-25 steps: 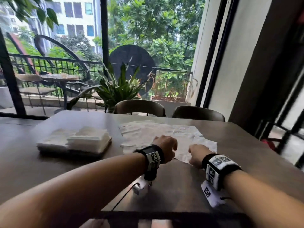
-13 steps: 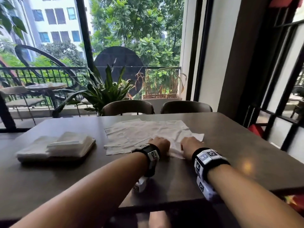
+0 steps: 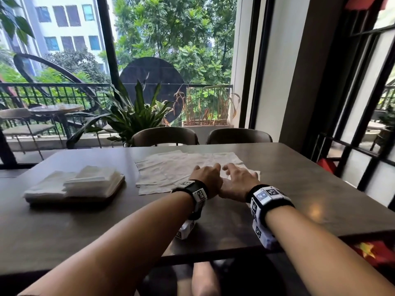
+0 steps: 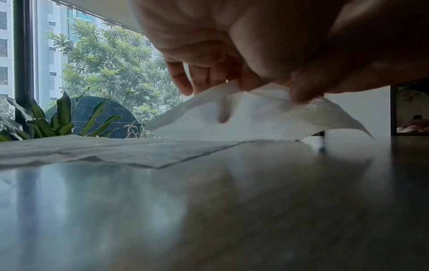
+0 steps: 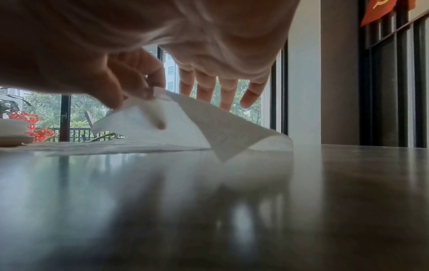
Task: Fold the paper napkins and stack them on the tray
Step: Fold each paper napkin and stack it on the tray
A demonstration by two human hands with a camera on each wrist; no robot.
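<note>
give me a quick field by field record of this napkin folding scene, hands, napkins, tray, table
left hand: pinches the near edge of the top napkin, lifted off the table
right hand: thumb and forefinger pinch the same napkin's near edge, other fingers straight
loose napkins: unfolded, overlapping flat at the table's middle
tray: on the person's left, apart from the loose napkins
folded napkins: stacked on the tray
table: dark and glossy
chairs: two at the far side
task stage: fold just starting
</note>
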